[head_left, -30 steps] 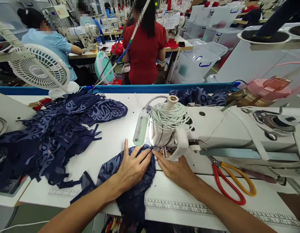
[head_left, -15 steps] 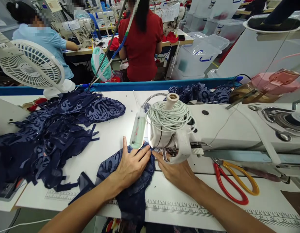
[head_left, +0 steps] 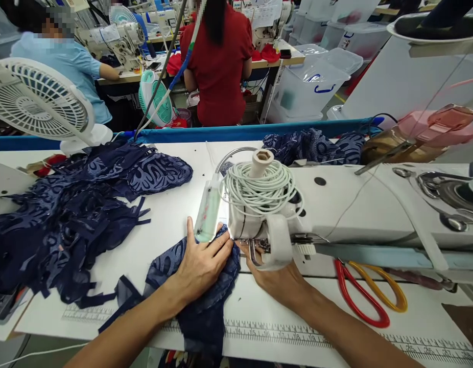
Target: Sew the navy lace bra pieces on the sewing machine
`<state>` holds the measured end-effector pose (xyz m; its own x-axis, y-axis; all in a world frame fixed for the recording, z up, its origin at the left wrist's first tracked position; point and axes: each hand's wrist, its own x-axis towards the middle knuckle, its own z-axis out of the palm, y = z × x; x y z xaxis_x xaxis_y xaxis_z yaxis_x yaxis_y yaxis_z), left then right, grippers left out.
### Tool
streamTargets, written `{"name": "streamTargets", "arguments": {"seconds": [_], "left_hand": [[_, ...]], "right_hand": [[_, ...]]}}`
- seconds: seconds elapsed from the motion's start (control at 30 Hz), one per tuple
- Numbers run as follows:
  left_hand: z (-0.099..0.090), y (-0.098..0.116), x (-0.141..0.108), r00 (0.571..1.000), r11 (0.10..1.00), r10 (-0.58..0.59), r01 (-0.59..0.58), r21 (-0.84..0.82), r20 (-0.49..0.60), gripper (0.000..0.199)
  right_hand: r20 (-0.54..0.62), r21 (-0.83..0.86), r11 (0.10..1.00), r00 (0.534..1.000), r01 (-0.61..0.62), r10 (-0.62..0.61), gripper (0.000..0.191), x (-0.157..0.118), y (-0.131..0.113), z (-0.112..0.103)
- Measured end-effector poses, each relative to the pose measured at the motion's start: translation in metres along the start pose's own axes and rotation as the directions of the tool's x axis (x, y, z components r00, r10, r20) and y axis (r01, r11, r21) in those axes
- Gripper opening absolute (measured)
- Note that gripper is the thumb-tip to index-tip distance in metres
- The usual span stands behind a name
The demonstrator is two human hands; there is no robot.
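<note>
A navy cloth piece (head_left: pixel 232 278) lies on the table (head_left: pixel 269 309) at the needle end of the sewing machine (head_left: pixel 347 214), its far tip just beside the presser foot. Its long axis runs from that tip toward the person, leaning slightly left; a curved edge faces the machine, a sheer tail points down to the table's front edge, and a patterned part spreads away leftward.

The left hand (head_left: pixel 204 266) lies palm down on the cloth, left of the machine's needle end; one outer finger stands apart, while the others lie close together, pointing toward the needle. The right hand (head_left: pixel 277 283) reaches beneath the machine's head, its visible fingertips at the cloth's edge; the rest are hidden, so whether they pinch it cannot be told.

Behind the machine, past the table, stand clear plastic boxes (head_left: pixel 305 97); the nearest shows something greenish through its wall, and one farther back something red. Beyond the machine's right part sits a pink-topped bottle (head_left: pixel 420 130) with an amber body, its contents unclear. A heap of navy cloth (head_left: pixel 75 220) lies well left of the machine, and scissors (head_left: pixel 341 278) lie in front of it, right of the right hand.
</note>
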<state>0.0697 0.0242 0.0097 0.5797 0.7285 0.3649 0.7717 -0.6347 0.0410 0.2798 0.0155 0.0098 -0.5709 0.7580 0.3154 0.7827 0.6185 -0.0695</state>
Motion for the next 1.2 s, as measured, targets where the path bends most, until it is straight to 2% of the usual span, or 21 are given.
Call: {"name": "streamTargets", "arguments": {"seconds": [0.17,0.43,0.57,0.67,0.8,0.97,1.2], "left_hand": [[0.004,-0.001,-0.001,0.999,1.0,0.015,-0.015,0.016,0.034,0.03],[0.002,0.0,0.002,0.999,0.999,-0.004,0.003,0.036,0.051,0.029],[-0.001,0.0,0.002,0.998,0.999,0.0,-0.003,0.04,0.06,0.028],[0.0,0.001,0.002,1.0,0.999,0.005,-0.005,0.041,0.017,0.027],[0.001,0.001,0.003,0.999,0.999,0.006,-0.004,0.042,-0.049,0.024],[0.0,0.0,0.003,0.998,1.0,0.025,-0.024,0.016,-0.059,0.023],[-0.004,0.001,0.003,0.997,0.999,0.047,-0.047,0.011,-0.055,0.022]], "right_hand": [[-0.072,0.115,0.993,0.997,-0.02,0.028,0.036,0.0,0.001,0.005],[-0.131,0.155,0.988,0.991,-0.01,0.03,0.029,0.003,0.005,0.015],[-0.285,0.192,0.981,0.958,0.017,0.039,0.01,0.002,0.007,0.009],[-0.386,0.23,0.973,0.919,0.009,0.083,0.012,0.002,0.011,0.004],[-0.387,0.26,0.965,0.911,-0.041,0.143,0.019,0.003,0.015,0.0],[-0.361,0.256,0.964,0.919,-0.067,0.16,0.023,0.004,0.015,-0.002],[-0.391,0.254,0.965,0.906,-0.063,0.162,0.023,0.006,0.014,-0.001]]}}
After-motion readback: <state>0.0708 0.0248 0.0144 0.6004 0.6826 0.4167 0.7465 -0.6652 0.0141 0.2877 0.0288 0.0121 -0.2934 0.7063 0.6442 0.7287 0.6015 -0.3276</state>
